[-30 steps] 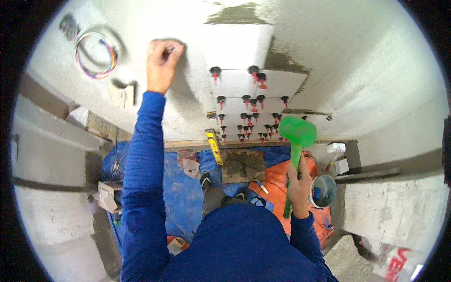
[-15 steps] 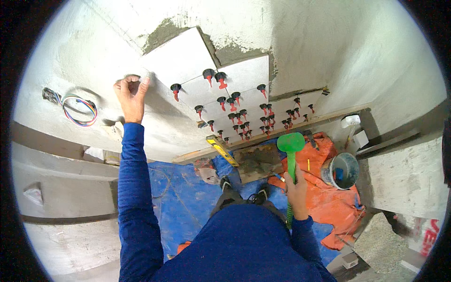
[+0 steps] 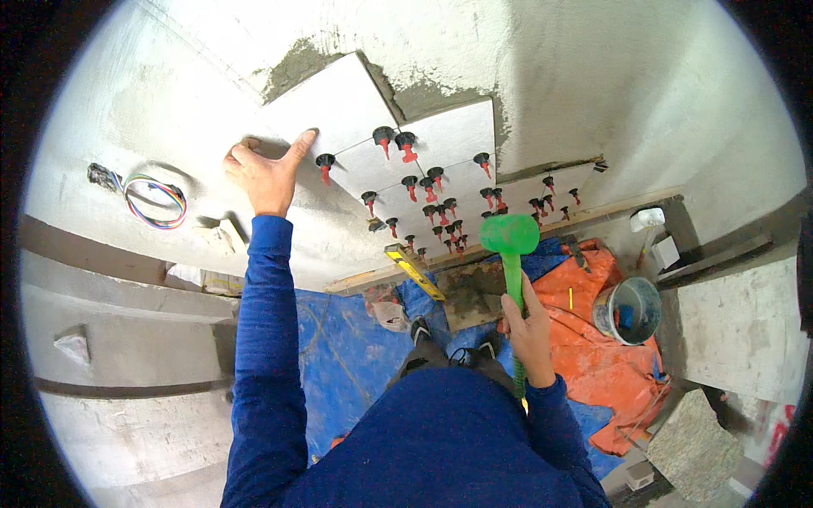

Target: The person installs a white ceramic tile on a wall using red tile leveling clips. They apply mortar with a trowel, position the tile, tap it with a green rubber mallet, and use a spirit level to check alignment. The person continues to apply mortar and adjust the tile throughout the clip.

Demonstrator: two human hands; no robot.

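My left hand (image 3: 267, 173) is against the wall, fingers apart and bent, thumb at the left edge of the upper white tile (image 3: 326, 106). Rows of white tiles carry several black-and-red clips (image 3: 406, 146) along their joints, above a wooden batten (image 3: 347, 279) at the wall's foot. My right hand (image 3: 529, 334) grips the handle of a green mallet (image 3: 508, 234), its head held below the tiles. A yellow level (image 3: 415, 273) leans against the wall beneath them.
Coiled coloured wires (image 3: 154, 201) hang on the left wall. Blue sheeting (image 3: 334, 356) and an orange sheet (image 3: 584, 372) cover the floor, with a grey board (image 3: 474, 305) and a bucket (image 3: 627, 309). A stone slab (image 3: 690, 444) lies at lower right; ledges run along both sides.
The view has turned. My left hand has moved rightward to the upper tile's edge, its fingers now more spread. The mallet stays low in my right hand, shifted slightly left since the previous frame.
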